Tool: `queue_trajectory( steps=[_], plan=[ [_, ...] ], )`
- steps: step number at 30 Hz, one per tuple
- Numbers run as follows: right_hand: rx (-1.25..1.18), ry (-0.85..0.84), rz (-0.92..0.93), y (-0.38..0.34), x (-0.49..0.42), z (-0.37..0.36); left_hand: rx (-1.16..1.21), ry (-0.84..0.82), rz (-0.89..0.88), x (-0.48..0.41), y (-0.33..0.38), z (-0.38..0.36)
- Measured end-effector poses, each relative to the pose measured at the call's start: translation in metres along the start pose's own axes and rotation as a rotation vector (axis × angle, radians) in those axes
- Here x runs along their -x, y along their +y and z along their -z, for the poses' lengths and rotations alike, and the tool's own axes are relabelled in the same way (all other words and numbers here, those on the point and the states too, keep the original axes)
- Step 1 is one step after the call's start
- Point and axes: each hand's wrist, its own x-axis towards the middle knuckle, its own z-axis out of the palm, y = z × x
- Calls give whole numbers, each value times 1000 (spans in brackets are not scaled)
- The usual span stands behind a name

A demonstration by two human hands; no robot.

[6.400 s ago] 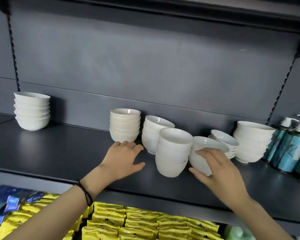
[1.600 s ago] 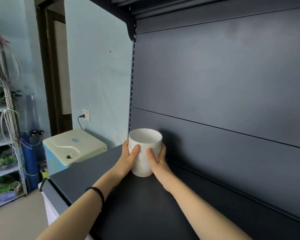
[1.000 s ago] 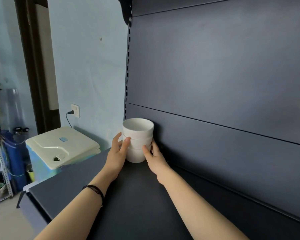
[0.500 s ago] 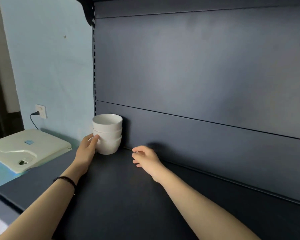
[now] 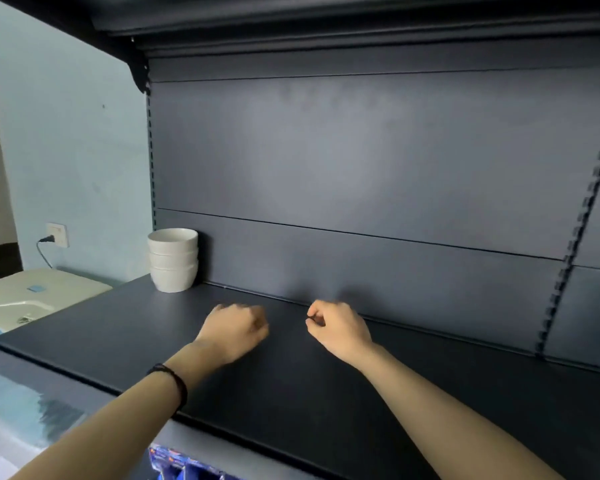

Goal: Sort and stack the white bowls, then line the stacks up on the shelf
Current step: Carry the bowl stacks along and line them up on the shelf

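Standing in the back left corner of the matte dark shelf [image 5: 118,327] is one stack of three smooth, round white bowls [image 5: 173,261], nested upright. Two hands hang over the shelf away from it, the left hand [image 5: 234,332] and right hand [image 5: 338,329] each curled into an empty fist.
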Motion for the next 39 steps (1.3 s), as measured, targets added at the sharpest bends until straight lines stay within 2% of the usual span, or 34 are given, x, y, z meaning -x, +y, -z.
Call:
queue_trajectory(
  steps=[3,6,11,15,20,27,30,39],
  plan=[
    [155,70,-32,51,57,56,-242,2,-226,9,93,-4],
    [283,137,-103,111,128,121,-335,48,-372,21,190,-13],
    [533,96,-338,210,276,216,-271,125,-524,56,346,-17],
    [604,81,-530,263,368,270,-222,137,-540,90,433,-19],
    [560,32,-587,297,415,296,-255,82,-512,108,478,-29],
    [401,71,-520,322,384,298,-229,49,-402,79,506,-34],
    [314,78,-506,329,368,290,-163,30,-364,66,513,-35],
    [186,65,-377,392,305,304,143,120,-282,3,555,-47]
  ],
)
